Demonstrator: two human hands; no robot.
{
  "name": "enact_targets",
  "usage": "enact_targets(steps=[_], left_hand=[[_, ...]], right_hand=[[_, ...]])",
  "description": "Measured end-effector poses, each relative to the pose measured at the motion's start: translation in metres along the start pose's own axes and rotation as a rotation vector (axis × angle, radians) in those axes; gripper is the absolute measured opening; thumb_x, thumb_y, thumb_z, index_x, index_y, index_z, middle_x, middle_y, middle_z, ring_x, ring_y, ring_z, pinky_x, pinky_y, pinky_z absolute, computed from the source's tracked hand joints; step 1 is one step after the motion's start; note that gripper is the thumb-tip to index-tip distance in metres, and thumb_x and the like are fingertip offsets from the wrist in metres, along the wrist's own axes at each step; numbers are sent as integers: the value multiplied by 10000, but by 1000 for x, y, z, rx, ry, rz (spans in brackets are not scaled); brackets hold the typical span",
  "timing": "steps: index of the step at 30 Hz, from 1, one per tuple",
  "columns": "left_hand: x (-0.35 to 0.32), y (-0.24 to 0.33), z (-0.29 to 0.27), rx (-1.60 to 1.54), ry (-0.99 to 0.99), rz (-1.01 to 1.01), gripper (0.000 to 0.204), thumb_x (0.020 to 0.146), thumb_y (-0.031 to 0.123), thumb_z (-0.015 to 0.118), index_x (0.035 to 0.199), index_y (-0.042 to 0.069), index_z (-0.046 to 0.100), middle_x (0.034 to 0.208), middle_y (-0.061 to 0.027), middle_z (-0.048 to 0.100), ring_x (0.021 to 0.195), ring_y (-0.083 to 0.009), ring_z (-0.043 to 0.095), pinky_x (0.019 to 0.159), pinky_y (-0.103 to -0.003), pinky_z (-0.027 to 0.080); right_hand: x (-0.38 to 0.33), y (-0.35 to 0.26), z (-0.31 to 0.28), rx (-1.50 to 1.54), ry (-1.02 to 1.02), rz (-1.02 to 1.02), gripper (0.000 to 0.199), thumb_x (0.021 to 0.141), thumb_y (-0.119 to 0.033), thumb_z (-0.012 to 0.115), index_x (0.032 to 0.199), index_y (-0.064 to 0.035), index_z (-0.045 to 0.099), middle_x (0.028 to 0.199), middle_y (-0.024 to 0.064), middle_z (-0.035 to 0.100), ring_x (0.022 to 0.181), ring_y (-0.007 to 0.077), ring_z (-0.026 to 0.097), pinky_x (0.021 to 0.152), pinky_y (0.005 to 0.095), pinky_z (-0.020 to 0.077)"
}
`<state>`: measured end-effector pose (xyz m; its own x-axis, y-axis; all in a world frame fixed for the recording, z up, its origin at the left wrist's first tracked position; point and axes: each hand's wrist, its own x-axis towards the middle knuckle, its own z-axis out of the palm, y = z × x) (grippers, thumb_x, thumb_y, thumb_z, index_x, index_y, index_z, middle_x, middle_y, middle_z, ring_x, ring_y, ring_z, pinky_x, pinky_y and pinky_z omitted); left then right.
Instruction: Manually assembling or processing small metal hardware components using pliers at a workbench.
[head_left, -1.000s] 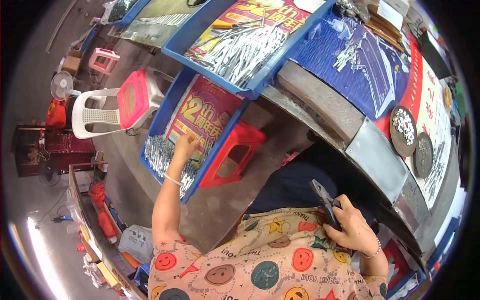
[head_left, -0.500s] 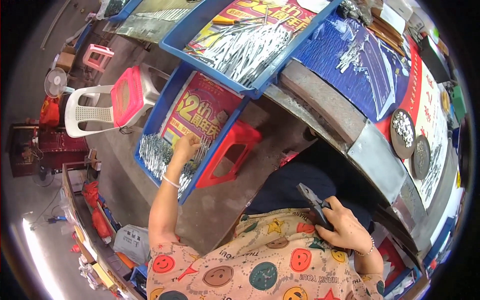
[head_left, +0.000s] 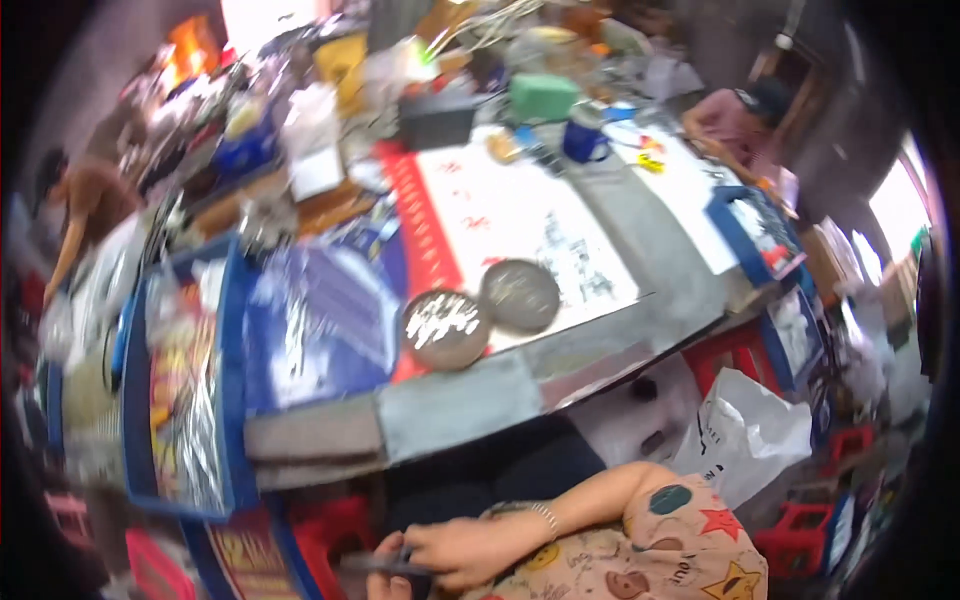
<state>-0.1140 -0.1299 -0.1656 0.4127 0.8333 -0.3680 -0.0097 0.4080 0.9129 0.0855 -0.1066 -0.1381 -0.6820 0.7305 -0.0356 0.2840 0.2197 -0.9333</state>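
My right hand (head_left: 455, 552) is closed around dark-handled pliers (head_left: 365, 568) at the lower edge, close to my lap. Beside the pliers, a few fingers of what seems to be my left hand (head_left: 388, 587) show; they are blurred and partly cut off, so their grip is unclear. Ahead on the workbench stands a round brown dish (head_left: 440, 355) of small shiny pieces. Touching or nearly touching it is a greyish dish (head_left: 520, 297) with fine contents. To the left, a blue tray (head_left: 238, 400) holds many thin silvery metal strips.
A lower blue tray (head_left: 285, 550) and a red stool (head_left: 330, 525) sit at the lower left. The bench's metal-covered edge (head_left: 460, 405) runs across in front of me. A white plastic bag (head_left: 750, 440) is at right. Other people work far left and far right.
My view has swung right, toward the bench. My left hand has left the lower tray of metal pieces and now appears near the pliers. My right hand still holds the pliers.
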Motion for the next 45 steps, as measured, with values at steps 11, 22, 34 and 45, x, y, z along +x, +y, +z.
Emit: enact_targets(steps=[11, 22, 34, 45], left_hand=[[10, 48, 8, -103, 510, 371, 163, 908, 200, 471, 959, 66, 548, 942, -141, 605, 931, -239, 585, 861, -378, 483], [16, 56, 10, -139, 295, 137, 329, 946, 360, 432, 929, 52, 547, 920, -165, 630, 872, -287, 606, 840, -424, 486], [28, 56, 47, 3, 255, 266, 475, 996, 413, 320, 981, 10, 571, 987, -166, 646, 891, -245, 617, 861, -367, 483], [87, 58, 101, 25, -107, 590, 439, 931, 391, 518, 1070, -21, 454, 1155, -251, 527, 1194, -386, 455, 1030, -499, 313]], right_hand=[[32, 82, -13, -360, -10, 153, 578, 850, -508, 553, 1148, -12, 549, 1048, 241, 602, 962, 382, 578, 831, 470, 447], [9, 49, -1, -770, 151, -162, 407, 754, -451, 609, 862, -59, 628, 866, 124, 625, 797, 298, 609, 693, 445, 455], [-57, -19, -30, -33, 397, -132, 648, 821, -314, 660, 1321, -32, 359, 1197, 191, 493, 1102, 369, 505, 908, 440, 419], [-42, 26, -37, -152, 598, -99, 465, 661, -160, 731, 1020, -43, 460, 1067, 223, 493, 956, 400, 514, 787, 457, 460]])
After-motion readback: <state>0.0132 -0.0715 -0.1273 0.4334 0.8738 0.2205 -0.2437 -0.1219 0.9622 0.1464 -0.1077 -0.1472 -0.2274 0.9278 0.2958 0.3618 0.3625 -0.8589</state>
